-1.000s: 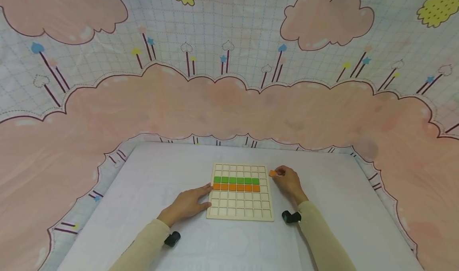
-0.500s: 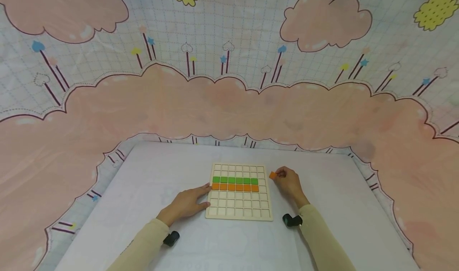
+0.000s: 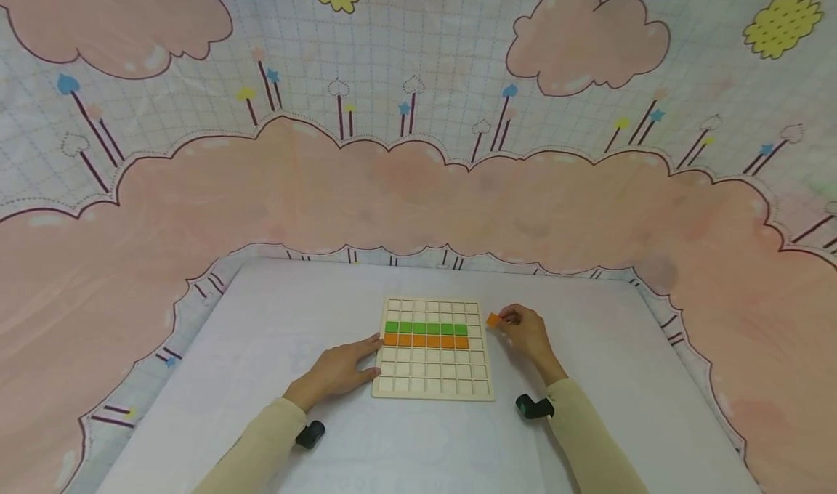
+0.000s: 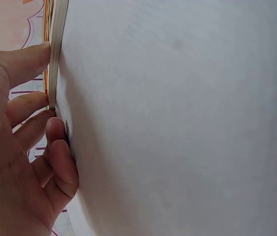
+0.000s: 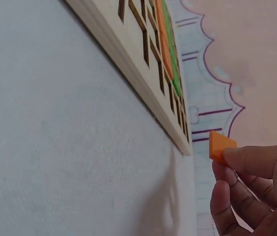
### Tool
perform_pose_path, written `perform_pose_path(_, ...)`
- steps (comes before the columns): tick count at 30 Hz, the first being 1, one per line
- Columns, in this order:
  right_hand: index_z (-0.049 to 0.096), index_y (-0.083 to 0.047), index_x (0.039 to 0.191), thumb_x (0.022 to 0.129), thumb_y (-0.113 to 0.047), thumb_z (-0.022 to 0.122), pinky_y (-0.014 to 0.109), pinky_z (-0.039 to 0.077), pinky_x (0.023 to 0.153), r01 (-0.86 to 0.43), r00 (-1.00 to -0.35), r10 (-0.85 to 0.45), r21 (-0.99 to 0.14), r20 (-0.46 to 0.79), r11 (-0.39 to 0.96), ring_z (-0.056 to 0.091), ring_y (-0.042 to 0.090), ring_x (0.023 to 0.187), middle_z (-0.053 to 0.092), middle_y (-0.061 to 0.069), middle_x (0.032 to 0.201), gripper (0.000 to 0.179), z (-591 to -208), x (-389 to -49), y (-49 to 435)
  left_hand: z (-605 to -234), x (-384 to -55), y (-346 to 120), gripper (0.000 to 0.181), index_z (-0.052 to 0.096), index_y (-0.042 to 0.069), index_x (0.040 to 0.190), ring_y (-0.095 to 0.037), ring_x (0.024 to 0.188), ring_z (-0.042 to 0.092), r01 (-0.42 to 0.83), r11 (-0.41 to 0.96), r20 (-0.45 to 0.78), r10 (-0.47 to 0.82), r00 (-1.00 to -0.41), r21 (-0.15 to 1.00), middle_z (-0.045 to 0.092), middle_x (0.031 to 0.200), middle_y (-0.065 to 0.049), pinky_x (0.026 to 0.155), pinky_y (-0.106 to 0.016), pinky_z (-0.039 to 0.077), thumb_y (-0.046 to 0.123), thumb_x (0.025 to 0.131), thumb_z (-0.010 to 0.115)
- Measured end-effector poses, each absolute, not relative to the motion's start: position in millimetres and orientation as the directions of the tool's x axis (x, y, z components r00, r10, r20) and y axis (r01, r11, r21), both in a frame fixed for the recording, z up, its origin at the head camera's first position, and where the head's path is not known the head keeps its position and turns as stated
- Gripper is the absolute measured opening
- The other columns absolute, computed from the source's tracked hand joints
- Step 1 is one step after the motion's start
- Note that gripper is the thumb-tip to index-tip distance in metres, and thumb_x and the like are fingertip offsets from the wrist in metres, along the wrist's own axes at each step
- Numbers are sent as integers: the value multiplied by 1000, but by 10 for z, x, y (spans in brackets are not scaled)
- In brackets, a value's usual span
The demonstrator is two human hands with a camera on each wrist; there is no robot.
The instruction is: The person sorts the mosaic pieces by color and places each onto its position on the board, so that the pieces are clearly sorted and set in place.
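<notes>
A pale wooden grid board [image 3: 431, 397] lies flat on the white table. Across it run a row of green square tiles [image 3: 426, 328] and, just below, a row of orange square tiles [image 3: 426, 341]. The rightmost cell of each row holds no tile. At the board's left edge rests my left hand [image 3: 333, 370], thumb and fingertips against the side of the frame. Beyond the right edge, my right hand [image 3: 528, 330] pinches one loose orange tile [image 5: 219, 146] between thumb and fingers. That tile is held tilted, raised off the table.
A black wrist camera sits by each sleeve, one at the left wrist [image 3: 310, 434] and one at the right [image 3: 534, 407]. Behind the white tabletop [image 3: 314, 290] hangs a cloth [image 3: 366, 196] printed with pink clouds.
The head view has shifted slightly, so the board sits a little farther left in it. Both hands keep nearly the same places, and the right still pinches the orange tile.
</notes>
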State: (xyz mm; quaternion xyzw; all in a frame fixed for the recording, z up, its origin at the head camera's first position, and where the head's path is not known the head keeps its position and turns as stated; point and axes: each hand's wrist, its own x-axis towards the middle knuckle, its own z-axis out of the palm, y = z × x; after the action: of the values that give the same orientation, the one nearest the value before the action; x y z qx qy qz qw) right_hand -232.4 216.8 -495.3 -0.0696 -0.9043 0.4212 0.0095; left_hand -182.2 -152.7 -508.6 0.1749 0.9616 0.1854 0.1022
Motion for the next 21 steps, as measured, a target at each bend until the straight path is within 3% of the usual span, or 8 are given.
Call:
perform_pose_path(9, 68, -4, 100, 89, -9, 70, 22, 48, 58, 88, -994, 110, -788, -25, 609, 62, 19, 78, 72, 13, 95, 13, -4938, -2236, 2102, -5078, -1807, -1536, 61, 49, 22, 146, -30, 138, 48, 308, 866, -125, 383, -915, 395, 41, 156, 5, 111, -52, 43, 41, 91, 68)
perform_pose_path(21, 69, -6, 100, 88, -9, 71, 23, 48, 65, 55, -998, 68, -774, -15, 631, 62, 19, 82, 72, 10, 95, 12, -4996, -2186, 2029, -5066, -1808, -1530, 61, 50, 21, 145, -29, 138, 48, 309, 862, -119, 383, -916, 402, 42, 156, 5, 111, -52, 43, 41, 91, 68)
